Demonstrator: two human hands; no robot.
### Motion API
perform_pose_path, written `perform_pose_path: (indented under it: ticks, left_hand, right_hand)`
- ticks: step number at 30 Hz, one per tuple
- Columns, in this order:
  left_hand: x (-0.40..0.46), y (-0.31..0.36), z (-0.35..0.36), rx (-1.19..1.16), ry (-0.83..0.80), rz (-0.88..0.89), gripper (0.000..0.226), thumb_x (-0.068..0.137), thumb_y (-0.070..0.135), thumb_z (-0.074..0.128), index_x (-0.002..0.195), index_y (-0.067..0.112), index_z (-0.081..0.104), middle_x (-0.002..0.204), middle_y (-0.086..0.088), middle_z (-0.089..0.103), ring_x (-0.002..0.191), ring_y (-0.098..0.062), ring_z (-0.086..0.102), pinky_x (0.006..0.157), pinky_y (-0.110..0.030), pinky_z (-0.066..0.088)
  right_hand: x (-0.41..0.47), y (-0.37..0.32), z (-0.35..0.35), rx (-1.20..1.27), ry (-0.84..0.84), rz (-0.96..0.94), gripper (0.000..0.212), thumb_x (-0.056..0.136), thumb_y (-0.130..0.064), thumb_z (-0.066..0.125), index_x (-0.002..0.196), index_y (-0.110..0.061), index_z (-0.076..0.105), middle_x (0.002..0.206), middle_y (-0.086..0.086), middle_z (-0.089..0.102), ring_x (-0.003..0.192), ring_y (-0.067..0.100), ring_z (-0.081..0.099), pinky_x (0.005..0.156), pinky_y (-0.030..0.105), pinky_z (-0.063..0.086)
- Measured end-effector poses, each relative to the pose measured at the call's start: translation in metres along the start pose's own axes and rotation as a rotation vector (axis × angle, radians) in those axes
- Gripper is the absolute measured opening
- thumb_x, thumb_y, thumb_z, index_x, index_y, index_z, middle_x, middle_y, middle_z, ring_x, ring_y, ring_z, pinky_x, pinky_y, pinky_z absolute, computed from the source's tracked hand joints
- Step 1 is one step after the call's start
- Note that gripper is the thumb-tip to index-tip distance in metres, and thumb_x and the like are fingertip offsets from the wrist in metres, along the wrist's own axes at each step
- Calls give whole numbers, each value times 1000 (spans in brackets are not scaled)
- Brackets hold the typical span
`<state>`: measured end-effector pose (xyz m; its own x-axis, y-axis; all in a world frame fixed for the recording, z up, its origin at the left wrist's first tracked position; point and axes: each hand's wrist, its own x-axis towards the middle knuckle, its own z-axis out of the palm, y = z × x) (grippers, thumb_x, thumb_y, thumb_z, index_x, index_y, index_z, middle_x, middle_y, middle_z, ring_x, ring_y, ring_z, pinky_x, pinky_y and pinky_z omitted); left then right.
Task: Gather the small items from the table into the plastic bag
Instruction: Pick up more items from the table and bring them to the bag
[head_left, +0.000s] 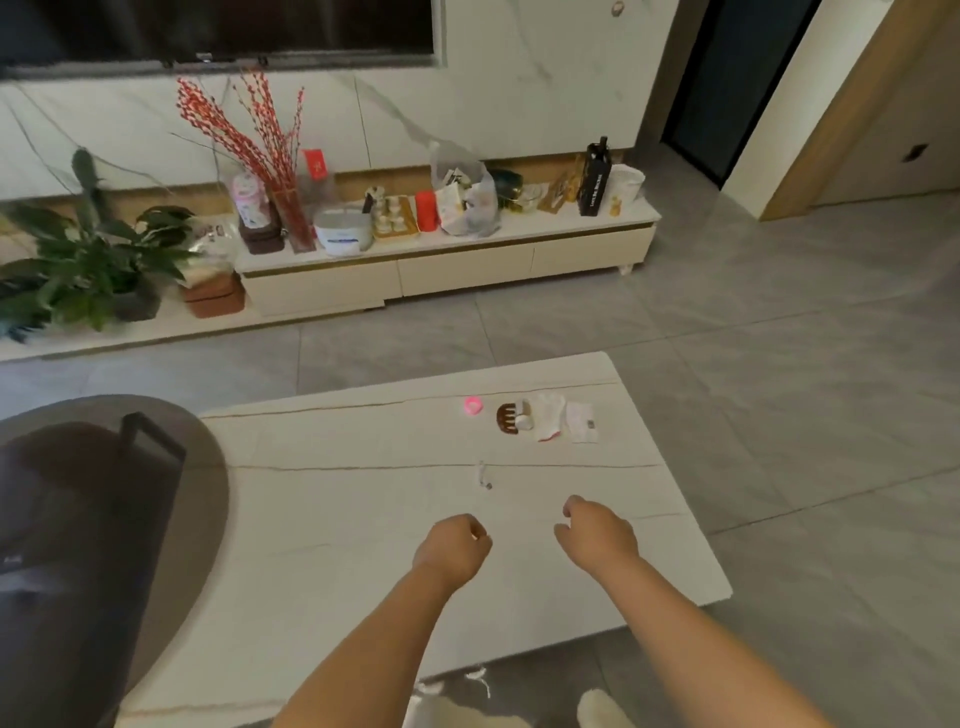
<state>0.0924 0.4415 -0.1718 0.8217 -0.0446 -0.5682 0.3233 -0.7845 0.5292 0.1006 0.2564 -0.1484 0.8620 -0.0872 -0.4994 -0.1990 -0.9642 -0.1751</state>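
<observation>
Two bare hands hover over a white marble table (337, 519). The left hand (457, 543) and right hand (597, 530) both have curled fingers and hold nothing. Beyond them, near the far edge, lie a pink ring (473, 405), a brown hair clip (508, 418), a white plastic bag (550, 422) and a small packet (582, 422).

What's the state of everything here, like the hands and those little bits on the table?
Left hand: fingers curled, holding nothing, over the table.
Right hand: fingers curled, holding nothing.
Pink ring: lying loose on the table.
Brown hair clip: lying flat, untouched.
White cloth: crumpled beside the clip.
White packet: lying flat.
Small clear piece: alone, nearest the hands.
</observation>
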Motion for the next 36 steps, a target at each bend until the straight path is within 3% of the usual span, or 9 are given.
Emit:
perform_pose_path:
  ticks: [8, 15, 27, 36]
  left_hand:
    - [37, 35, -3, 70, -4, -85, 30, 94, 33, 47, 117, 18, 60, 120, -1, 62, 106, -19, 61, 89, -30, 50]
    - [83, 56, 10, 140, -93, -69, 29, 94, 30, 45, 113, 15, 62, 115, -2, 64, 96, -18, 60, 87, -29, 49]
    - [156, 110, 59, -14, -89, -207, 29, 93, 33, 48, 113, 18, 62, 114, -2, 66, 100, -21, 63, 84, -30, 50]
    - [251, 154, 111, -172, -23, -292, 37, 93, 32, 49, 129, 21, 53, 117, -4, 64, 101, -22, 63, 90, -32, 51]
  right_hand:
    - [38, 22, -20, 68, -32, -30, 33, 98, -31, 40, 126, -15, 48, 120, 3, 61, 108, 22, 59, 89, 31, 43]
    - [67, 40, -25, 134, -43, 44, 37, 99, -32, 41, 131, -16, 45, 126, 3, 59, 114, 22, 57, 92, 31, 44]
    - [157, 94, -19, 144, -188, -22, 42, 99, -33, 41, 137, -17, 40, 127, 2, 58, 114, 22, 58, 90, 29, 45]
    - [276, 149, -19, 85, -192, -76, 45, 97, -33, 44, 139, -16, 39, 129, 4, 55, 116, 23, 55, 85, 30, 45]
